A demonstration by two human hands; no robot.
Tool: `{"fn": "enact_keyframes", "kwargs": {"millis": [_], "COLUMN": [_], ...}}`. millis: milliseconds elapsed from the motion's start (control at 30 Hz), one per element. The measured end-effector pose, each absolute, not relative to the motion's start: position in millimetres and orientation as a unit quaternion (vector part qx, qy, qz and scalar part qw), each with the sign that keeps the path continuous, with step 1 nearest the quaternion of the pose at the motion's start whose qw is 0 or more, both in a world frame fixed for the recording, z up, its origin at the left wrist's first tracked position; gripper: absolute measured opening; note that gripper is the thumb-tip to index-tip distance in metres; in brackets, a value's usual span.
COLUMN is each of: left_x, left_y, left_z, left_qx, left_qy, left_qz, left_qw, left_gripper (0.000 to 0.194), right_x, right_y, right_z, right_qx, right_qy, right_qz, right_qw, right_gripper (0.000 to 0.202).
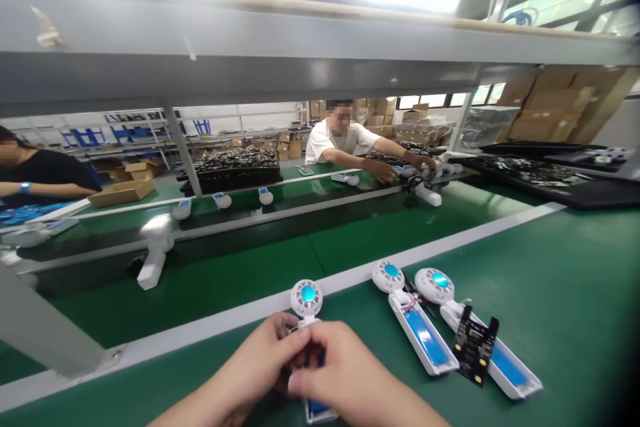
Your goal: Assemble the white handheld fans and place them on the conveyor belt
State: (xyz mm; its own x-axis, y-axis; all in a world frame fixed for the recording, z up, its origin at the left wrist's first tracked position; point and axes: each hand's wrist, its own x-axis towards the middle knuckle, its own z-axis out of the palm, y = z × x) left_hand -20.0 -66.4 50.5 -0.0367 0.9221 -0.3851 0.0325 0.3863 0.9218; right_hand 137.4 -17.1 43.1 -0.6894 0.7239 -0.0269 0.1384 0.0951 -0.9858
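A white handheld fan (307, 296) with a round head and a shiny blue disc lies in front of me, its head pointing away. My left hand (257, 357) is closed around the left side of its handle, just below the head. My right hand (345, 363) is closed over the same part from the right, fingertips meeting the left hand's. Most of the opened handle is covered, with a bit of blue showing below. To the right lie another opened fan (423, 337) and a third fan (515, 363), with a black circuit board (475, 350) on the third one's handle.
A green conveyor belt (280, 250) runs beyond the white edge strip, carrying a white fan (156, 253). Across it, a co-worker (345, 140) reaches toward several parts. Black trays (540, 173) stand at right. A grey post (45, 327) rises at left; a shelf (320, 73) hangs overhead.
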Motion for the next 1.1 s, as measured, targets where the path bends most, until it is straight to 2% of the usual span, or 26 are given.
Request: {"fn": "enact_keyframes", "kwargs": {"millis": [67,133,233,333,467,600,833,1100], "left_x": [-18,-22,-30,-30,-23,-20,-22,-12], "left_y": [-65,-60,-55,-56,-60,-62,-60,-61], "left_z": [50,50,49,49,49,46,33,37], "left_qx": [0.357,0.331,0.326,0.377,0.464,0.484,0.502,0.383], "left_qy": [0.58,0.576,0.584,0.618,0.663,0.67,0.664,0.642], "left_qz": [0.419,0.433,0.434,0.424,0.391,0.377,0.403,0.464], "left_qw": [0.6,0.609,0.603,0.544,0.438,0.419,0.379,0.474], "left_gripper": [0.036,0.032,0.034,0.037,0.032,0.035,0.033,0.042], "right_x": [141,146,155,160,154,148,144,128], "right_y": [-18,-12,5,16,12,8,15,-1], "right_z": [46,49,49,46,40,35,27,19], "right_qx": [-0.292,-0.316,-0.416,-0.462,-0.436,-0.421,-0.426,-0.39], "right_qy": [-0.74,-0.738,-0.728,-0.755,-0.779,-0.796,-0.785,-0.762], "right_qz": [0.564,0.546,0.462,0.372,0.362,0.337,0.35,0.378], "right_qw": [0.222,0.238,0.288,0.281,0.27,0.275,0.282,0.353], "right_gripper": [0.013,0.011,0.021,0.021,0.025,0.029,0.022,0.017]}}
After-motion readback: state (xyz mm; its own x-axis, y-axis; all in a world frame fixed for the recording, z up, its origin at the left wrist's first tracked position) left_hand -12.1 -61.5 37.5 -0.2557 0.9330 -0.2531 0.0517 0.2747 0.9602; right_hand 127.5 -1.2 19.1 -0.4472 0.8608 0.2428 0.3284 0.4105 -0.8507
